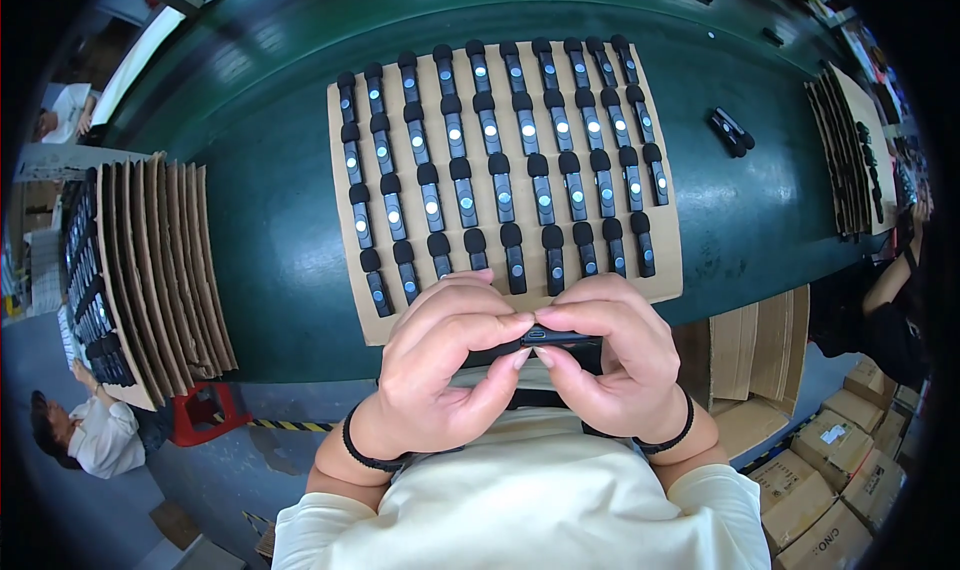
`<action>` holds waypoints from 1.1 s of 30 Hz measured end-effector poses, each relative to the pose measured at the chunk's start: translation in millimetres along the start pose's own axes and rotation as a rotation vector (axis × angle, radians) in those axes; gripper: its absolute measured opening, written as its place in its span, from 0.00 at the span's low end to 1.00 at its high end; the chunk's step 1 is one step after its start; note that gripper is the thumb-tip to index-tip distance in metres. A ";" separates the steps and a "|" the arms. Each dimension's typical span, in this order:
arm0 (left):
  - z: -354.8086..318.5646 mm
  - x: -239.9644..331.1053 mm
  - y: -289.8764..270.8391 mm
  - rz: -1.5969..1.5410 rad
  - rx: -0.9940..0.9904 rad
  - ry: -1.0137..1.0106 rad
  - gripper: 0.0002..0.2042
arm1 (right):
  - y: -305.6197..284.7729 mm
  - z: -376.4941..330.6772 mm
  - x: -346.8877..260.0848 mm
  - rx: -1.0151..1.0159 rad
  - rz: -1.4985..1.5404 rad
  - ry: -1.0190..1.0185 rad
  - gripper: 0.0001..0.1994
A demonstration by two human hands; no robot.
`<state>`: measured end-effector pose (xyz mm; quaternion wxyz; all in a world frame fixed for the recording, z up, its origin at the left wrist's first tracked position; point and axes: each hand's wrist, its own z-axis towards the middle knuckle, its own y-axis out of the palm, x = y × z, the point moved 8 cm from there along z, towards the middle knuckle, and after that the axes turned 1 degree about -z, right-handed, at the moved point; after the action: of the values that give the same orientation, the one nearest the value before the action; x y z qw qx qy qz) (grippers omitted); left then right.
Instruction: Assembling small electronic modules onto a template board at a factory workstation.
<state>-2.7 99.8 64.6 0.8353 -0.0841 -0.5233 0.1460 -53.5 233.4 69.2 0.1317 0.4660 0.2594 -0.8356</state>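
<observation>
Close to my body, both hands are raised and meet over a small black wireless microphone [565, 338] with a charging port at its end. My left hand [440, 365] pinches it at the port end between thumb and fingertips. From the other side my right hand [625, 355] grips it the same way, covering part of its body. Just beyond my hands lies a cardboard sheet [662, 282] bearing rows of similar clip microphones [504, 202], each with a black foam tip and a pale round spot. My knuckles hide part of the nearest row.
The sheet rests on a green table [270, 210]. Upright cardboard sheets stand at left [165, 280] and right [835, 150]. Two loose microphones [732, 132] lie right of the sheet. A red stool [207, 415], cartons [830, 445] and other people [105, 435] are around the table.
</observation>
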 end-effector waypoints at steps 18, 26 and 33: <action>-3.8 -17.8 -5.7 -0.543 0.055 -0.493 0.12 | -7.6 4.5 1.0 -0.037 0.096 0.008 0.16; 1.4 -9.1 -4.9 -0.473 0.009 -0.334 0.10 | -9.4 4.5 -8.0 0.006 0.035 -0.025 0.17; 1.3 2.4 -0.4 -0.459 -0.002 -0.344 0.07 | -11.4 0.2 -25.8 0.034 -0.034 -0.132 0.17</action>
<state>-2.9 100.1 67.3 0.7455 0.0620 -0.6627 -0.0352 -45.2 242.2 94.6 0.1263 0.4078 0.2437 -0.8708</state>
